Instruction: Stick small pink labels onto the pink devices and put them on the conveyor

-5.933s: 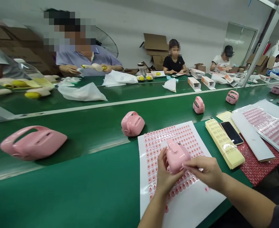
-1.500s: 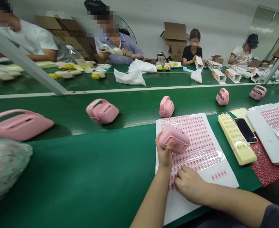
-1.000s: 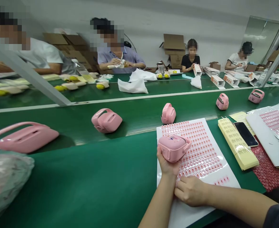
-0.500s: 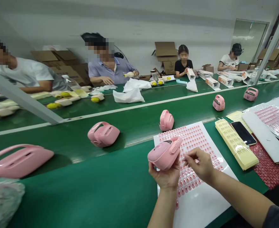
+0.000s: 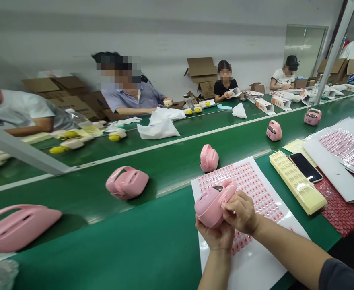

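Observation:
My left hand (image 5: 217,237) holds a pink plastic device with a carry handle (image 5: 208,207) from below, tilted above a white sheet. My right hand (image 5: 240,211) is closed in a pinch, its fingertips against the device's side near the handle joint. Whatever lies between those fingertips is too small to make out. Under both hands lies the white sticker sheet (image 5: 213,262), with rows of small pink oval stickers (image 5: 255,181). The hands and the device hide part of these rows.
More pink devices stand along the green conveyor belt (image 5: 171,173), one (image 5: 128,182) to the left and another (image 5: 209,158) beyond the sheet. To the right lie a yellow label bundle (image 5: 297,183), a phone (image 5: 306,167) and red bubble wrap (image 5: 342,213). Co-workers sit across the belt.
My right hand has moved left from beside the device onto its side, fingers still pinched. The device has shifted slightly right and down in view, and the whole view has turned a little.

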Tool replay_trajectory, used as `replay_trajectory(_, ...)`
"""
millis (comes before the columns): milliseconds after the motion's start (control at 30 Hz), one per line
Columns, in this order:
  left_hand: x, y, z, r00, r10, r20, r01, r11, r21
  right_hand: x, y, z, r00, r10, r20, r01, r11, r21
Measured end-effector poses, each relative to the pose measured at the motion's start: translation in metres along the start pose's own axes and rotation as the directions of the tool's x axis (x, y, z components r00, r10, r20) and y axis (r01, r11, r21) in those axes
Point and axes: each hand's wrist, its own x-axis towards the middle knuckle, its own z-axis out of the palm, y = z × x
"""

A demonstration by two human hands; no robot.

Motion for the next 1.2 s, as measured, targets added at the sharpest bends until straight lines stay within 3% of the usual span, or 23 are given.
replay_trajectory(267,0.001,-0.003,-0.006,1.0,-0.028,0.013,0.028,0.999,0.037,0.007,-0.004,-0.002,0.995,0.006,-0.1,-0.016,0.995,-0.101)
replay_trajectory(600,0.001,-0.004,-0.002,0.999,-0.024,0.036,0.022,0.998,0.061,0.013,-0.006,-0.007,0.997,0.02,-0.077,-0.03,0.992,-0.125)
replay_trajectory(833,0.0,-0.006,0.009,0.998,-0.062,-0.004,0.061,0.983,-0.174,0.016,-0.002,-0.012,0.998,0.026,-0.051,-0.032,0.992,-0.119)
replay_trajectory(967,0.0,-0.005,0.012,0.995,-0.089,0.033,0.095,0.951,-0.295,0.018,0.0,-0.015,1.0,0.014,-0.021,-0.017,0.992,-0.128)
replay_trajectory(1200,-0.001,-0.003,0.007,0.985,-0.1,0.141,0.139,0.944,-0.301,0.018,0.001,-0.016,0.998,-0.004,0.07,0.011,0.995,-0.1)
